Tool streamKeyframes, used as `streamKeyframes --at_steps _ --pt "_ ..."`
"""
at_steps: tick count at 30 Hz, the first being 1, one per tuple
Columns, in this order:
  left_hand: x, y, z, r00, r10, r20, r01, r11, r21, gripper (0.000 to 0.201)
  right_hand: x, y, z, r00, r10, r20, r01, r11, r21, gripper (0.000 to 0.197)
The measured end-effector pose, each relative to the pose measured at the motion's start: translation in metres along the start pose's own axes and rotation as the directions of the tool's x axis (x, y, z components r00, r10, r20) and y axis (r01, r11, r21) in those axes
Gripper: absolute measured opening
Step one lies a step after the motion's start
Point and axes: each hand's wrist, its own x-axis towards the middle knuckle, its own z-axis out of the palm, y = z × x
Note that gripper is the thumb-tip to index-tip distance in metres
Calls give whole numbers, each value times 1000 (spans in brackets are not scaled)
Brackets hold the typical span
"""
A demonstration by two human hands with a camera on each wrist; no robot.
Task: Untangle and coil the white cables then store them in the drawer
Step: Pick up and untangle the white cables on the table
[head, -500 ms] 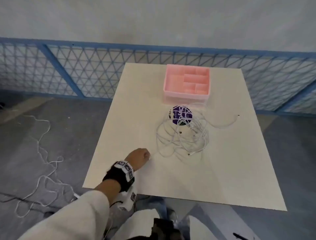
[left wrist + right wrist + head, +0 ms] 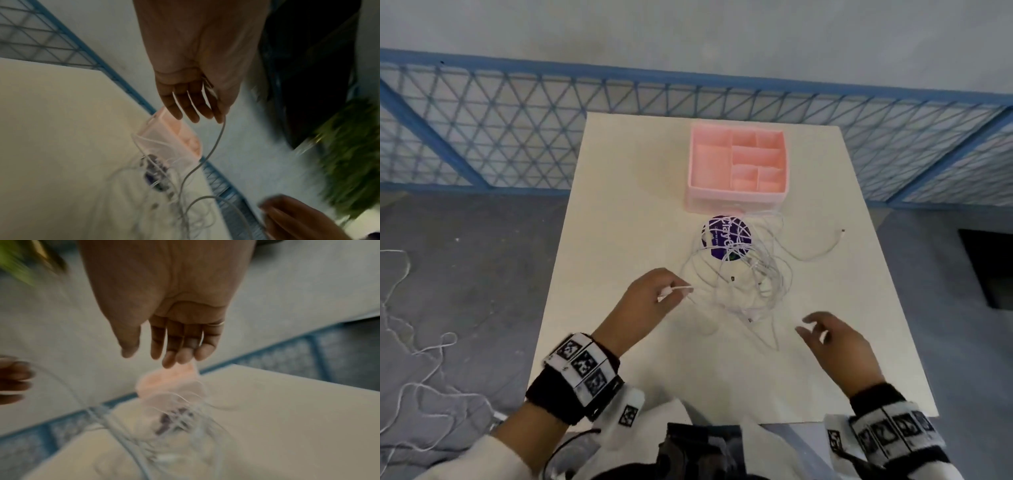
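Two hands: both over the near half of the bench [image 2: 599, 240].
Left hand [image 2: 650, 303]: pinching one white cable end [image 2: 681, 288].
Right hand [image 2: 835, 339]: fingers loosely spread, holding nothing.
White cables [image 2: 753, 274]: tangled heap mid-bench, lying across a purple disc [image 2: 726, 240].
Pink drawer organiser [image 2: 736, 197]: just beyond the heap.

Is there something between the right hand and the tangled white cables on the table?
Nothing visible. The right hand hovers open just beside the white cables, with only bare table between them. The left hand already pinches one cable end.
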Motion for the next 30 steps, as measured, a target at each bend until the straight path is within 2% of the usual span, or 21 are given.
streamKeyframes --at_steps 2,4,5,6,7,9,11,12,13,15,17,18,21,23,25,27,29,30 --pt "6 36 -17 998 55 -42 -60 990 -127 9 20 -51 -6 967 -252 -47 256 959 118 37" --pt "13 62 -30 991 94 -97 -111 976 -189 7 38 -104 0 867 -498 -17 495 858 133 53" --pt "16 71 -36 985 116 -124 -138 973 -184 10 44 -126 5 822 -569 11 562 815 139 49" --pt "19 78 -42 981 130 -147 -154 974 -169 11 48 -144 10 801 -598 26 584 791 181 38" --pt "22 82 -48 977 121 -174 -151 974 -170 10 51 -156 15 801 -599 17 574 776 262 27" --pt "24 80 -59 964 -8 -266 -80 944 -319 18 51 -176 17 859 -511 -11 457 757 466 19" --pt "24 75 -64 925 -209 -316 -17 810 -587 48 51 -191 10 895 -435 -96 396 680 617 19" --pt "24 73 -64 919 -261 -296 11 766 -642 58 50 -201 4 906 -403 -133 382 639 667 21" --pt "22 73 -62 931 -250 -268 25 773 -634 63 49 -212 -3 906 -390 -163 385 601 700 22" --pt "22 79 -57 969 -118 -219 -24 832 -554 63 51 -231 -14 881 -425 -210 440 570 694 22" --pt "30 94 -53 974 15 -228 -134 843 -521 52 58 -239 -15 856 -486 -177 476 606 638 22" --pt "35 101 -52 968 40 -248 -167 838 -519 42 63 -238 -13 854 -502 -134 472 639 608 27" --pt "51 110 -50 965 9 -261 -148 842 -519 18 70 -220 -1 859 -512 -24 435 703 562 30" --pt "58 102 -48 968 -82 -238 -78 803 -591 22 70 -200 5 834 -548 63 443 733 517 24" --pt "66 88 -51 928 -243 -281 -41 685 -728 22 72 -176 10 810 -563 165 445 774 451 22" --pt "72 64 -63 840 -406 -361 -76 570 -818 23 77 -144 13 803 -532 267 438 832 341 23" --pt "71 36 -85 741 -511 -436 -130 528 -840 23 86 -102 13 821 -461 337 415 887 202 25" --pt "68 18 -99 676 -558 -481 -130 552 -823 24 92 -80 9 846 -396 357 363 918 160 25"
